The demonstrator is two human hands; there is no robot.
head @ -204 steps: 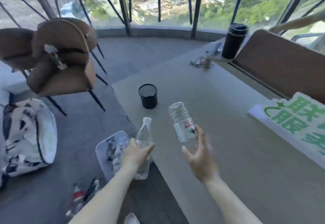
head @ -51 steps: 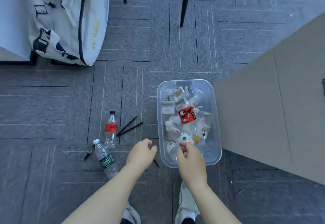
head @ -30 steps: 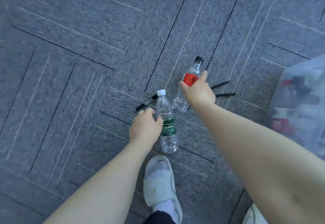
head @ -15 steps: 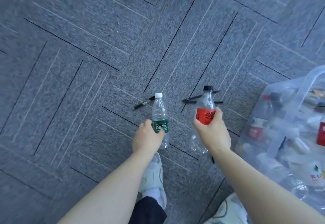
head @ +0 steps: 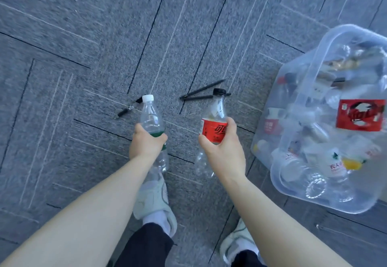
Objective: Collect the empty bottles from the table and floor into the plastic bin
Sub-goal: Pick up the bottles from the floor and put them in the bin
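My left hand (head: 146,144) grips a clear empty bottle with a green label and white cap (head: 151,118), held upright above the carpet. My right hand (head: 222,147) holds a clear empty bottle with a red label and black cap (head: 216,109), also off the floor. The clear plastic bin (head: 297,195) stands on the floor to the right of both hands, with several empty bottles inside. Both bottles are left of the bin, apart from it.
Grey carpet tiles cover the floor. Two black pencils (head: 202,91) and a black pen (head: 127,109) lie on the carpet beyond the bottles. My two light shoes (head: 154,199) (head: 237,243) stand below the hands.
Both hands closed on the floor bottles a second ago and have lifted them off the carpet. The view has swung right, bringing more of the bin into sight.
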